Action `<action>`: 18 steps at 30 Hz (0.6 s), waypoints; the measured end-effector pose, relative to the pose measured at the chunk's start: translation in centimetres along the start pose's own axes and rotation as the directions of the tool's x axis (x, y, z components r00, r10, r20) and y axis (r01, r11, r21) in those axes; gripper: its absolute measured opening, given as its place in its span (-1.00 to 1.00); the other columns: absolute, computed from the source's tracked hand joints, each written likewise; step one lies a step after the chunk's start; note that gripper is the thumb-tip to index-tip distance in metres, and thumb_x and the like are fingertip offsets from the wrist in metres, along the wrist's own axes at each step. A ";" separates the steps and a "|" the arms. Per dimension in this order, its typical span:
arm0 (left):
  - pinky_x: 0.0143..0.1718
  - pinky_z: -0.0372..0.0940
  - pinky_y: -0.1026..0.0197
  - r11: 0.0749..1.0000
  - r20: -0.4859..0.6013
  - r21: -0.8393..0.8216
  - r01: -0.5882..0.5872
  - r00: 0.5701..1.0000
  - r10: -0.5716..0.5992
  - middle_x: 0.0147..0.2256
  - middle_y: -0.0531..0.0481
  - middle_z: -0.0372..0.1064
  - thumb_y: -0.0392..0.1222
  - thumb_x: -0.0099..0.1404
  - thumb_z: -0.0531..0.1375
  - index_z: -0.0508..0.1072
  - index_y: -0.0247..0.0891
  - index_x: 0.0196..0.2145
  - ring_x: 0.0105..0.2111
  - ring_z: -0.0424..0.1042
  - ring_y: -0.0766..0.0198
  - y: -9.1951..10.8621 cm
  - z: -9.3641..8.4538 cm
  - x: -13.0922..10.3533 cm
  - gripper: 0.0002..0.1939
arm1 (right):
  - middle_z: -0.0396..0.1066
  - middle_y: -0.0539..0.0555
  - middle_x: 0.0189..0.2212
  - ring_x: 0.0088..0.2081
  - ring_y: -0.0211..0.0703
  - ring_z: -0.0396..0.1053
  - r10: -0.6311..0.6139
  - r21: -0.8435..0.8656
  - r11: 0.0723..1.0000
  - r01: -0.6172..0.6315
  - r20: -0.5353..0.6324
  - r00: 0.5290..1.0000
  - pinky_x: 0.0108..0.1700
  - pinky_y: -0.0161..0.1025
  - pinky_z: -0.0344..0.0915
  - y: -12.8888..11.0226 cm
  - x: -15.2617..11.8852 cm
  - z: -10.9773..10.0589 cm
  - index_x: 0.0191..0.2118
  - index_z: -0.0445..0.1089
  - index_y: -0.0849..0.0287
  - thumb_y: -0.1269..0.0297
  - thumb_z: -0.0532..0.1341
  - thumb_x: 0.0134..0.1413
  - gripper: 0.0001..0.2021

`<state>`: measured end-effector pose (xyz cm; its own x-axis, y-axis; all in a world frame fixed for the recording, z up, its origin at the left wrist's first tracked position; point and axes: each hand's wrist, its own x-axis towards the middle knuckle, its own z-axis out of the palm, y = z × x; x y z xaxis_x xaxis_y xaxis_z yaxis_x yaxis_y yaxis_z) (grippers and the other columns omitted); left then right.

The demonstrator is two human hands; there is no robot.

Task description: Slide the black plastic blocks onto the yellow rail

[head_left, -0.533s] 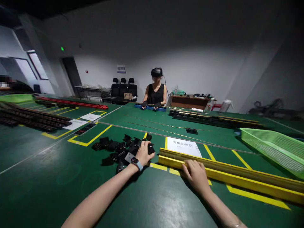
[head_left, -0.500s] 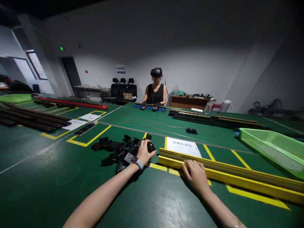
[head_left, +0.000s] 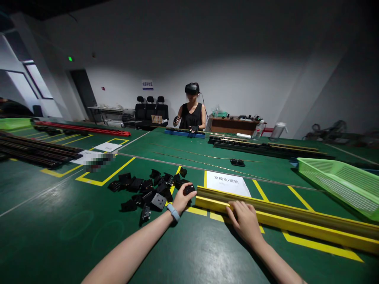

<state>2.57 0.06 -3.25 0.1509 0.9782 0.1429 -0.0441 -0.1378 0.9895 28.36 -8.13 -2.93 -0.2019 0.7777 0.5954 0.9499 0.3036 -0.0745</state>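
Between the thumb and fingers of my left hand (head_left: 182, 198) is a black socket module (head_left: 189, 190), just off the left end of a yellow rail (head_left: 284, 223). I cannot tell whether the module touches the rail. My right hand (head_left: 244, 219) grips the rail's near wall, with the fingers over its top edge and the thumb on the front side. To the left of my left hand lies a loose pile of black socket modules (head_left: 136, 184). One module (head_left: 158, 201) in it shows its socket holes face up.
Behind the rail lies a printed paper sheet (head_left: 226, 182). A light green basket (head_left: 337, 173) stands at the right. Across the green table, a person (head_left: 192, 114) in black gloves works at a blue rail (head_left: 183, 133). Dark rails (head_left: 38, 148) lie at the left, near a red rail (head_left: 89, 129).
My left hand has drawn slightly away from the pile toward the rail end, with a black socket module in its fingers. My right hand stays on the rail. The person opposite has raised one hand.
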 end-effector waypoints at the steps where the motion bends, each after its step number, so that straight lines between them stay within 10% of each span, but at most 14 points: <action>1: -0.10 0.23 0.16 1.000 0.014 0.002 -0.001 1.000 0.001 -0.17 -0.10 0.38 -0.02 0.04 0.30 0.36 -0.24 -0.05 -0.18 0.37 0.18 0.1 0.1 0.0 -0.48 | 0.41 0.07 -0.36 -0.29 -0.14 0.29 0.001 0.001 1.000 -0.001 -0.003 1.000 -0.18 -0.18 0.02 0.0 0.0 0.0 -0.22 0.33 0.17 0.19 0.02 0.23 -0.78; 18: -0.18 0.25 0.21 0.993 0.099 -0.065 0.099 0.991 -0.092 -0.19 -0.09 0.37 -0.08 0.00 0.33 0.35 -0.21 -0.03 -0.24 0.37 0.24 -0.9 -0.3 0.6 -0.44 | 0.41 0.08 -0.34 -0.28 -0.13 0.29 0.008 0.004 1.000 -0.008 0.004 1.000 -0.16 -0.17 0.02 -0.1 0.0 -0.2 -0.21 0.33 0.18 0.18 0.02 0.23 -0.77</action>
<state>2.40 0.83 -4.02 0.2510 0.9665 0.0530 -0.0935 -0.0302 0.9952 28.34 -8.28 -2.77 -0.1949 0.7823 0.5916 0.9504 0.2996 -0.0830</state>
